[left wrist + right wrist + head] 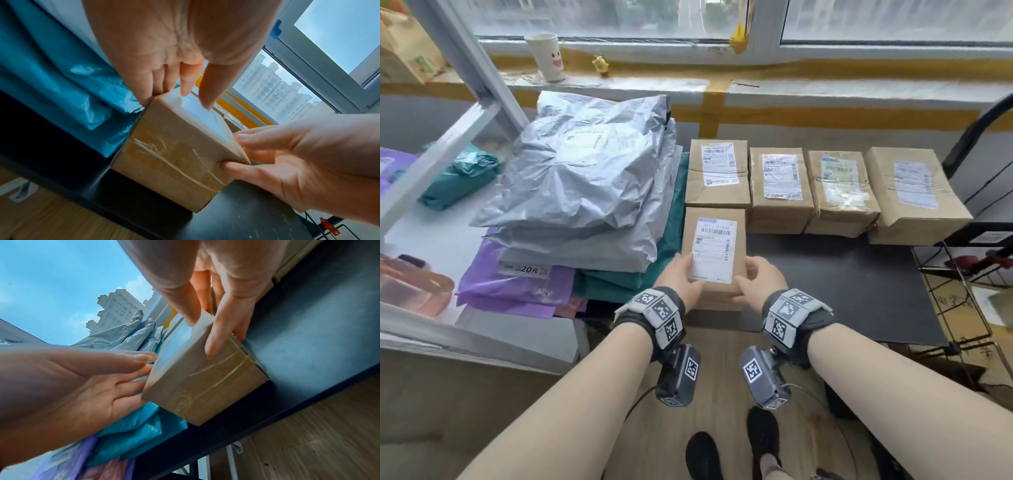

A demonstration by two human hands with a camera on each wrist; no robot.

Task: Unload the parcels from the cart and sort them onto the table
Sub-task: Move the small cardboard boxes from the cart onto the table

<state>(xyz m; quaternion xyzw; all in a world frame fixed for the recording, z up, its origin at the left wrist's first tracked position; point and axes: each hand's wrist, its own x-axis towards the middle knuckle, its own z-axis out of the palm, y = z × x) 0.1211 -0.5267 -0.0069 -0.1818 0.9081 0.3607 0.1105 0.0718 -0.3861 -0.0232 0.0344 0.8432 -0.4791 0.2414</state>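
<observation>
A brown cardboard parcel [714, 240] with a white label lies flat on the black table [842, 281], just in front of a row of several similar taped boxes [780, 185]. My left hand [683, 274] lies along the parcel's near left side, fingers straight and thumb over the label. My right hand [758, 279] touches the near right corner with its thumb on the top edge. In the left wrist view the parcel [174, 154] sits between the left hand [174, 48] and right hand [298, 154]. The right wrist view shows the parcel [205, 386] resting on the table.
A stack of grey poly bags [585, 178] over teal bags [619, 281] and a purple bag [517, 284] crowds the parcel's left side. A black frame with a curved handle [962, 137] and a wire rack [955, 308] stand right of the table. A white shelf post [465, 68] rises at left.
</observation>
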